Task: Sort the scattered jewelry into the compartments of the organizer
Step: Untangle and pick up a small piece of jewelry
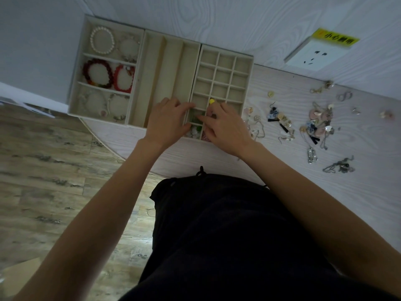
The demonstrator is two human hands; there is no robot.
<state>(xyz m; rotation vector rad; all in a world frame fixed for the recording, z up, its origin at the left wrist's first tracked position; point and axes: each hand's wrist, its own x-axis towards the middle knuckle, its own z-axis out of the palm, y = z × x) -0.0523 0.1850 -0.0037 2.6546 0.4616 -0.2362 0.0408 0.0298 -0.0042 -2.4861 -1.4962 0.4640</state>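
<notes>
Three beige organizer trays sit side by side on the white table. The left tray (76, 83) holds pearl, dark red and red bracelets. The middle tray (152, 68) has long slots. The grid tray (249, 74) has many small cells. My left hand (167, 121) rests its fingertips on the grid tray's near-left corner. My right hand (225, 127) curls over the near cells, fingertips hidden. Between the hands a green piece (196, 119) lies in a cell. A yellow piece (211, 101) shows just beyond my right knuckles. Scattered jewelry (319, 122) lies to the right.
A white wall socket (314, 56) with a yellow label is on the wall at the back right. Earrings (280, 118) and chains (338, 167) are spread over the table's right half. Wooden floor lies to the left, beyond the table's rounded edge (104, 144).
</notes>
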